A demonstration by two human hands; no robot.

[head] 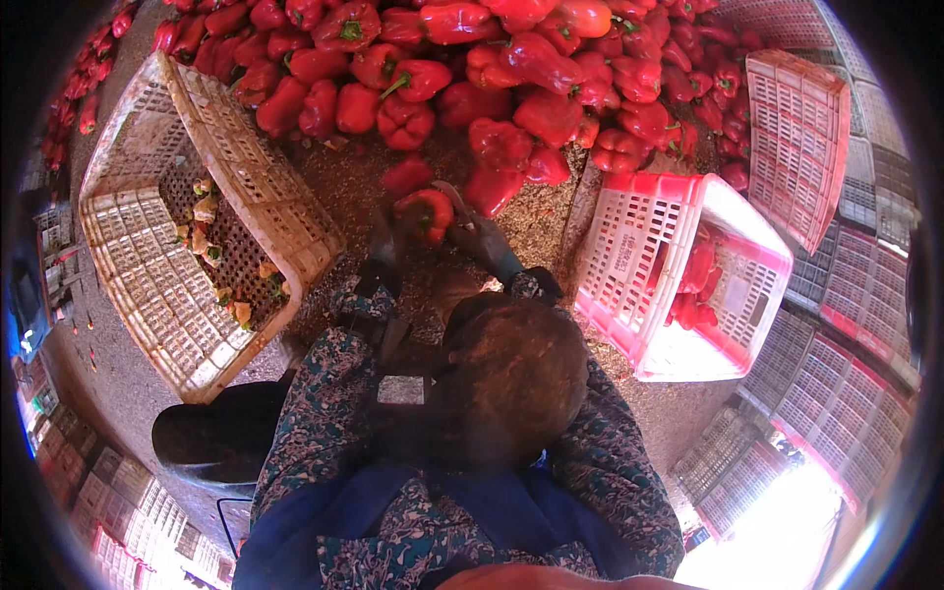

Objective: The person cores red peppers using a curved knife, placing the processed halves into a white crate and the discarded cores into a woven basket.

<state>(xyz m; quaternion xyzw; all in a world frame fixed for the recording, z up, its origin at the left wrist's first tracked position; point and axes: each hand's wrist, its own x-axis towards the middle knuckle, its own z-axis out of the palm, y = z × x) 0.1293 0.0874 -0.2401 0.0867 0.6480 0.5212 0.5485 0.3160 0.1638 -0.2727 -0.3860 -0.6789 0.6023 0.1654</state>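
In front of me a red bell pepper [424,215] is held stem end up. My left hand [385,237] grips its left side and is dark and partly lost in shadow. My right hand [476,237], to the pepper's right, is closed on a thin, curved grey tool [450,195] that looks like a blade and arcs along the pepper's upper right edge. Just beyond the hands, more red peppers [493,190] lie on the ground at the edge of a large heap of red bell peppers [472,66].
A tilted, dirty white plastic crate [243,158] with cut stem pieces [203,236] stands at left. At right, a pink-and-white crate [641,221] contains red pepper pieces [693,276]. Behind it another crate [796,140] stands near stacked crates [859,295]. A person's head [523,369] partly covers the lower middle.
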